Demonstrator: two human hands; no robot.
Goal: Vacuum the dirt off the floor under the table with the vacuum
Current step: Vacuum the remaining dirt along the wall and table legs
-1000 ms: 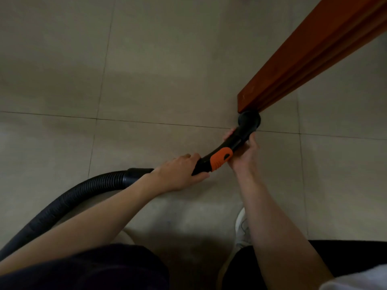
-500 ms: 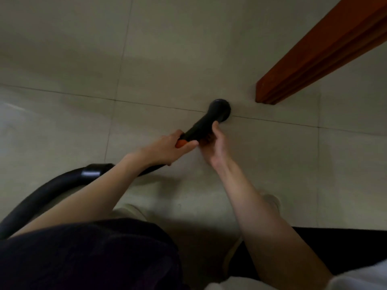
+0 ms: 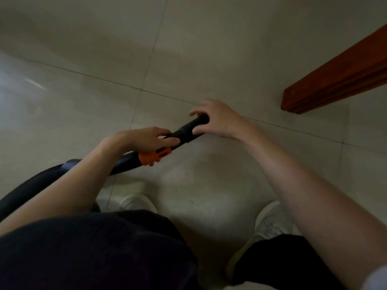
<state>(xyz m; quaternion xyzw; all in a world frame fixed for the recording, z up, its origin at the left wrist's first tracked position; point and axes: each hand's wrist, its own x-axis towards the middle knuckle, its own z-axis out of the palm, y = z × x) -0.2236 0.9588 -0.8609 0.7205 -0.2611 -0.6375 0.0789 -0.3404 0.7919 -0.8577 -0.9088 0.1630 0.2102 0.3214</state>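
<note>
1. The left hand grips the black vacuum wand, its fingers curled over the top just above an orange collar.
2. The right hand sits at the wand's open front end, thumb against the near side and fingers arched over the tip; it pinches the end loosely, with the fingers only partly bent.
3. The wand runs from lower left to upper right, held between the two hands above the tiled floor; whether its tip touches the floor, I cannot tell.
4. Behind the collar the wand joins a dark hose, which curves down and away to the left edge of the view, passing under the left forearm.
5. A red-brown table leg stands to the right of the hands, well apart from the wand's tip, its foot on the tiles.
6. Grout lines cross the floor just beyond the hands.
7. Two white shoes show below, one under each arm, with dark trousers filling the bottom of the view.
</note>
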